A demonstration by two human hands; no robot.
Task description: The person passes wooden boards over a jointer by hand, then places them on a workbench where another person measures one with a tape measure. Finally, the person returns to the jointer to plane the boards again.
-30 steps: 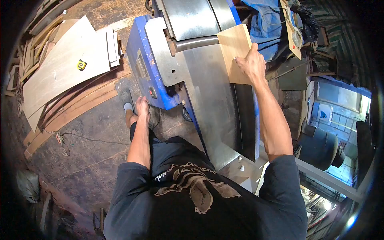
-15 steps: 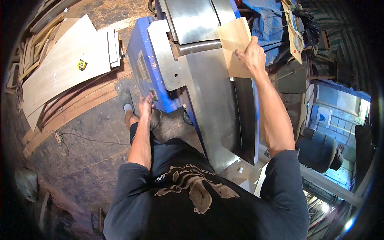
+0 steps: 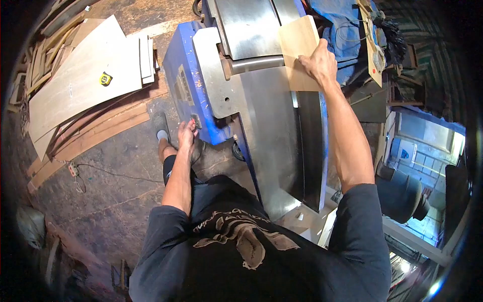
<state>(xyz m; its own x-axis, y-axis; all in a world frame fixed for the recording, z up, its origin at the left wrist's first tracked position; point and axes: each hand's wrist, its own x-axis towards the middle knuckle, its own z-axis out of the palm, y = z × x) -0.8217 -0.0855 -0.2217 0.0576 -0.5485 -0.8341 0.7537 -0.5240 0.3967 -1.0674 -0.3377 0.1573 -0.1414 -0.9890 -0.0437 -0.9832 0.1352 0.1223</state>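
Observation:
A flat pale wooden board [image 3: 298, 45] stands on edge along the far side of a jointer [image 3: 261, 110], near its cutter head. My right hand [image 3: 321, 63] grips the board's near end, thumb on the face towards me and fingers over the top edge. Low on the blue side of the machine is a small switch [image 3: 195, 121] with a red button. My left hand [image 3: 187, 134] is right at this switch, fingers partly bent and apart, a fingertip by the red button, holding nothing.
Sheets of plywood [image 3: 75, 85] lie to the left with a yellow tape measure [image 3: 105, 79] on them. A power cord [image 3: 118, 174] crosses the floor from a socket strip [image 3: 73, 170]. A blue tarp [image 3: 342, 35] hangs beyond the machine; a dark rounded drum [image 3: 400, 194] stands at right.
The view has shifted slightly, so the machine appears a little further right. My right hand still holds the board at the same place, and my left hand stays by the switch.

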